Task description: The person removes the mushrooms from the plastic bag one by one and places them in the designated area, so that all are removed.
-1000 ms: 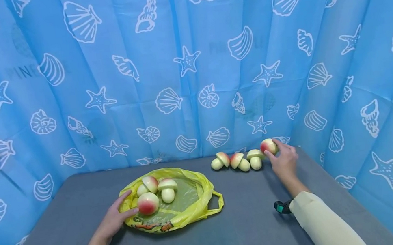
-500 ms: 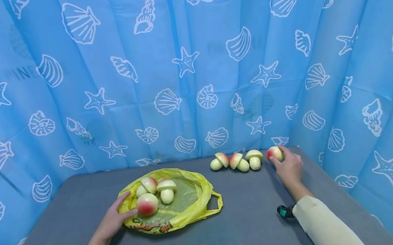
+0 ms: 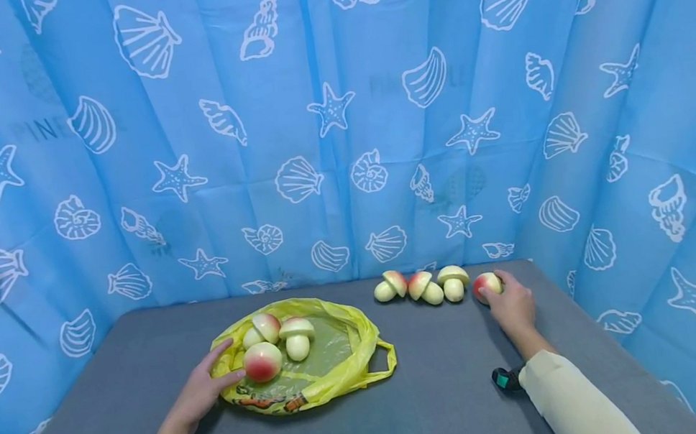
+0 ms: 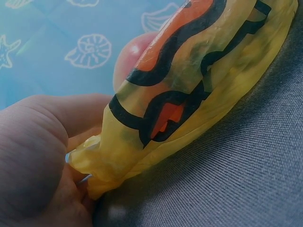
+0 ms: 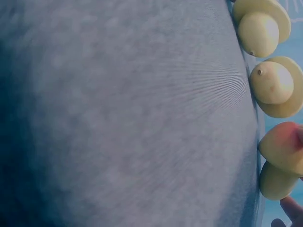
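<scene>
On the left, my left hand grips the near-left rim of a yellow plastic bag. In the left wrist view the thumb lies over the gathered bag edge. Three toy mushrooms with red-tinged caps lie in the bag mouth, the nearest mushroom close to my thumb. At the back right, my right hand holds another toy mushroom between thumb and fingers, at the table surface. The right wrist view shows this mushroom at its right edge, with fingertips beside it; most of the hand is out of that view.
Left of the held mushroom stand three more toy mushrooms in a row: one pale-capped, one tilted, and one lying sideways. The grey table ends at a blue shell-patterned curtain. The bag's handle loop points right.
My right hand has lowered the mushroom from above the row's right end to the table, shifting slightly right. The left hand and the bag have stayed in place.
</scene>
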A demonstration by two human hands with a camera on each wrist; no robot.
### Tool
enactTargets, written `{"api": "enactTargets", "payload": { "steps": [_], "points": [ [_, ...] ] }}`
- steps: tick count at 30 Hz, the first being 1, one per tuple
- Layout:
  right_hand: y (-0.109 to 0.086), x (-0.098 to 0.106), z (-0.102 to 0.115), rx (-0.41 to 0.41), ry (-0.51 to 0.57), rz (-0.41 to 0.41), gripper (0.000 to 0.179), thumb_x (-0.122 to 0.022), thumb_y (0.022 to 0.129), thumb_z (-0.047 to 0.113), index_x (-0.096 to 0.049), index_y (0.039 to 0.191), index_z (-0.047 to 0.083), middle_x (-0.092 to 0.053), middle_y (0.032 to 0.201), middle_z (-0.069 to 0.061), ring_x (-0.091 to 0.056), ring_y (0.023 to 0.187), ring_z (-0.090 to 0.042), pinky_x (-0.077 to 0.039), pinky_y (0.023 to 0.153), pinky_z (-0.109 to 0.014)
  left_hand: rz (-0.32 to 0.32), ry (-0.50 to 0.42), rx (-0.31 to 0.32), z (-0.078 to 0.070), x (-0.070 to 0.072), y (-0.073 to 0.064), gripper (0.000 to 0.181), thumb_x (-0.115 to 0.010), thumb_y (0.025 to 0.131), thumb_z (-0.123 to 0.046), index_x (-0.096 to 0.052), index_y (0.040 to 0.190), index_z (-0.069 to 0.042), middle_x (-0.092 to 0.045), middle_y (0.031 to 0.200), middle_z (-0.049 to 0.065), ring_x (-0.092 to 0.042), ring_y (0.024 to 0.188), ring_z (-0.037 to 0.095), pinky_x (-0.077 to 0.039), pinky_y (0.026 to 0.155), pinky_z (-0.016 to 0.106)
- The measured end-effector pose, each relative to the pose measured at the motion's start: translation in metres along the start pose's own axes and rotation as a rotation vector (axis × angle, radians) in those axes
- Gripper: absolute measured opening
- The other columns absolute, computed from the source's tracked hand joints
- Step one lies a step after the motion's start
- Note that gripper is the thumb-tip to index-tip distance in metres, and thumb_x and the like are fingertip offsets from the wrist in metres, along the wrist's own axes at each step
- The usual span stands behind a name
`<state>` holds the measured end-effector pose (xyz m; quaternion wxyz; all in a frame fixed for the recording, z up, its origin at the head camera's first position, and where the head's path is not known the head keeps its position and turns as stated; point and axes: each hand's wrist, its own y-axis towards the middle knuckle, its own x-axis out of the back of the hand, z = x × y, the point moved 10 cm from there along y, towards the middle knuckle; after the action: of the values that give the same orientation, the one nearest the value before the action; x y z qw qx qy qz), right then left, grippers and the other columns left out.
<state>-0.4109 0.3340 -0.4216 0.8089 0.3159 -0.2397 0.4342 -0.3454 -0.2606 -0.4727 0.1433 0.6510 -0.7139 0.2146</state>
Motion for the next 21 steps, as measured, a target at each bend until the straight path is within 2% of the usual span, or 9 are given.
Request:
{"api": "enactTargets", "payload": {
  "steps": [9, 21],
  "points": [
    [0.0022, -0.0036, 0.0065, 0.038, -0.028, 0.012, 0.046, -0.066, 0.093, 0.018, -0.052, 0.132, -0.002, -0.055, 0.129, -0.028, -0.05, 0.114, -0.046, -0.037, 0.096, -0.059, -0.007, -0.017, 0.003, 0.0052, 0.0015, 0.0012, 0.085, -0.069, 0.088, -0.043, -0.025, 0.154, -0.012, -0.01, 0.156, 0.029, -0.012, 0.139, 0.049, -0.015, 0.106, 0.068],
    [0.0041, -0.0083, 0.0091, 0.051, -0.054, 0.012, 0.046, -0.065, 0.093, 0.018, -0.052, 0.133, -0.001, -0.054, 0.13, -0.028, -0.049, 0.116, -0.047, -0.035, 0.096, -0.06, -0.01, -0.013, -0.005, 0.0012, 0.0007, 0.0, 0.084, -0.069, 0.088, -0.043, -0.026, 0.153, -0.011, -0.013, 0.156, 0.029, -0.016, 0.138, 0.047, -0.016, 0.106, 0.068]
  ]
}}
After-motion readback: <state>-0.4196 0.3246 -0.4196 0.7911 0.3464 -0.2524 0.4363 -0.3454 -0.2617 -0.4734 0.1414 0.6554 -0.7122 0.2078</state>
